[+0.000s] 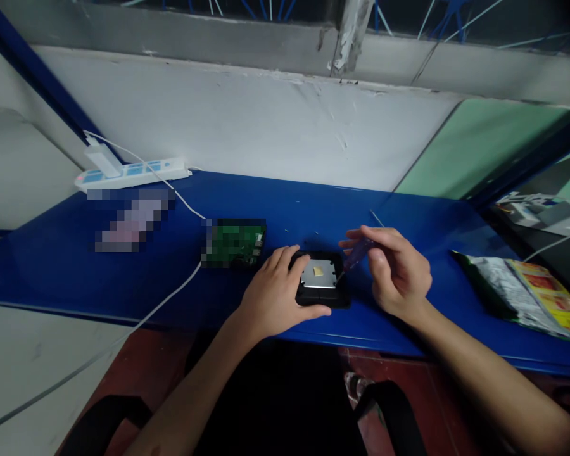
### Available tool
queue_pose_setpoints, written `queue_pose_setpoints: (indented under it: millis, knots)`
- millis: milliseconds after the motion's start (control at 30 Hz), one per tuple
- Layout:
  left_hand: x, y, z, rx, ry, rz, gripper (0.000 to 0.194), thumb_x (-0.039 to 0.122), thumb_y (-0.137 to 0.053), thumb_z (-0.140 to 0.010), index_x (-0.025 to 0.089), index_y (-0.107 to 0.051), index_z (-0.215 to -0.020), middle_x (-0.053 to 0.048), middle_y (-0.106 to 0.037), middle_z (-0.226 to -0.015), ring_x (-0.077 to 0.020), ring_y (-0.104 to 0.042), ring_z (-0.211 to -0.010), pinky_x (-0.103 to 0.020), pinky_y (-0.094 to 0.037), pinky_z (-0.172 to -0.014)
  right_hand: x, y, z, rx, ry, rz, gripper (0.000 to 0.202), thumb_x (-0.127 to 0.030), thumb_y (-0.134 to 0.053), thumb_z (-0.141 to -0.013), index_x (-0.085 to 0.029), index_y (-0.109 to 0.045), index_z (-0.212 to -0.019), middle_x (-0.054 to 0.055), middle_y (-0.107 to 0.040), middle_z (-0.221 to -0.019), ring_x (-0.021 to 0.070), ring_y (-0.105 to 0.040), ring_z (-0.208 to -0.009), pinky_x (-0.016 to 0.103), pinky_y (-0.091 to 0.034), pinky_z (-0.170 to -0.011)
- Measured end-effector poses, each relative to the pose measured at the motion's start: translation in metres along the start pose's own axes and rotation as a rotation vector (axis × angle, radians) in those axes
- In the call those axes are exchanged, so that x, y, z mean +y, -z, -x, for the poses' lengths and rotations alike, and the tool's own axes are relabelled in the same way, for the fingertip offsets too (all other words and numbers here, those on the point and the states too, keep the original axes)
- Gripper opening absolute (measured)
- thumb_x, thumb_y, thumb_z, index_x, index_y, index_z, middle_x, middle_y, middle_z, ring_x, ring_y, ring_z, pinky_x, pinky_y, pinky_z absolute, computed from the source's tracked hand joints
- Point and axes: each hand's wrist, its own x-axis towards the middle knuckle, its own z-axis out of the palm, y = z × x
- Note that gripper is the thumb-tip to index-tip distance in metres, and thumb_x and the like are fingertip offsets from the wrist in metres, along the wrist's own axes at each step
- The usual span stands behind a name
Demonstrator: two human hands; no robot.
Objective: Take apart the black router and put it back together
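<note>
My right hand pinches a screwdriver with a translucent purple handle. Its thin shaft slants down to the right part of a silver metal plate, close to the plate's edge; exact contact is too small to tell. The plate, with a small yellowish square pad on it, lies in a black plastic case on the table. Thumb and fingers of my left hand grip this case from its left side, covering that end. Left of that hand is a green circuit board in a dark housing.
On the blue table, a white power strip stands back left, its cable running forward past the board. A thin metal rod lies behind my right hand. Tiny bits are scattered nearby. A foil snack bag lies right.
</note>
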Motion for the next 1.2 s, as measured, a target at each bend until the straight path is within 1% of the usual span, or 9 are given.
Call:
queue_pose_setpoints:
  millis: [233,367,467,600,733,867,967,1100,1200]
  knots:
    - [0.000,0.000,0.001,-0.002,-0.005,-0.007,0.088,0.073,-0.071,-0.074,0.015,-0.049,-0.136,-0.020,-0.048,-0.145,-0.0393,-0.044,-0.135,-0.056,-0.043,-0.110,0.007,0.003,-0.003,0.073,0.145,0.114,0.048,-0.014,-0.077,-0.080,-0.030,-0.066,-0.123,0.002,-0.068,-0.087,0.0187,-0.066,-0.072,0.036,-0.056,-0.059]
    - [0.000,-0.001,0.000,-0.001,-0.005,-0.019,0.087,0.074,-0.070,-0.075,0.015,-0.049,-0.136,-0.020,-0.047,-0.145,-0.0394,-0.044,-0.136,-0.056,-0.043,-0.111,0.004,0.003,-0.002,0.009,0.101,0.066,0.040,-0.016,-0.061,-0.091,-0.026,-0.064,-0.129,0.008,-0.070,-0.102,0.0225,-0.071,-0.084,0.041,-0.060,-0.068]
    - [0.000,-0.001,0.001,-0.002,-0.002,-0.024,0.088,0.074,-0.070,-0.075,0.015,-0.049,-0.136,-0.020,-0.047,-0.146,-0.0391,-0.043,-0.136,-0.056,-0.042,-0.111,-0.001,0.001,-0.001,-0.009,0.038,0.058,0.046,-0.011,-0.051,-0.094,-0.026,-0.059,-0.137,0.010,-0.071,-0.115,0.0228,-0.073,-0.092,0.043,-0.061,-0.075]
    - [0.000,0.000,0.001,-0.002,0.000,-0.022,0.088,0.074,-0.071,-0.073,0.016,-0.049,-0.135,-0.019,-0.047,-0.145,-0.0381,-0.044,-0.136,-0.054,-0.043,-0.111,0.000,0.001,-0.002,-0.001,0.035,0.087,0.052,-0.009,-0.062,-0.090,-0.029,-0.058,-0.137,0.006,-0.073,-0.104,0.0206,-0.072,-0.085,0.040,-0.061,-0.072]
    - [0.000,-0.001,0.001,0.007,-0.002,-0.019,0.087,0.074,-0.071,-0.074,0.018,-0.048,-0.136,-0.018,-0.048,-0.144,-0.0383,-0.045,-0.135,-0.055,-0.043,-0.110,0.007,0.002,-0.003,0.028,0.112,0.110,0.047,-0.018,-0.075,-0.083,-0.031,-0.064,-0.126,0.002,-0.070,-0.089,0.0196,-0.067,-0.074,0.037,-0.058,-0.062]
    - [-0.001,-0.001,0.001,0.011,-0.009,-0.014,0.086,0.075,-0.069,-0.075,0.017,-0.048,-0.135,-0.019,-0.047,-0.145,-0.0386,-0.044,-0.136,-0.056,-0.043,-0.110,0.007,0.004,-0.003,-0.008,0.119,0.076,0.033,-0.024,-0.059,-0.095,-0.028,-0.064,-0.127,0.007,-0.071,-0.098,0.0213,-0.069,-0.081,0.040,-0.058,-0.067]
    - [-0.001,-0.001,0.001,0.010,-0.012,-0.009,0.086,0.074,-0.069,-0.075,0.017,-0.048,-0.136,-0.019,-0.047,-0.145,-0.0385,-0.043,-0.136,-0.056,-0.042,-0.111,0.002,0.003,-0.002,-0.029,0.063,0.051,0.038,-0.019,-0.046,-0.099,-0.026,-0.061,-0.133,0.010,-0.071,-0.112,0.0232,-0.072,-0.091,0.043,-0.059,-0.075]
    - [0.001,-0.001,0.001,0.003,0.001,0.006,0.086,0.073,-0.072,-0.074,0.018,-0.048,-0.135,-0.019,-0.047,-0.145,-0.0392,-0.043,-0.137,-0.057,-0.042,-0.111,-0.002,0.001,-0.002,-0.042,-0.011,0.056,0.047,-0.013,-0.045,-0.097,-0.027,-0.055,-0.141,0.009,-0.071,-0.118,0.0215,-0.073,-0.091,0.042,-0.060,-0.077]
    - [0.001,0.000,0.000,-0.003,0.010,0.017,0.086,0.072,-0.072,-0.073,0.018,-0.048,-0.136,-0.019,-0.047,-0.146,-0.0397,-0.043,-0.137,-0.057,-0.042,-0.111,-0.001,0.001,-0.002,-0.027,0.003,0.084,0.051,-0.009,-0.051,-0.094,-0.028,-0.055,-0.141,0.008,-0.072,-0.112,0.0203,-0.073,-0.088,0.040,-0.060,-0.075]
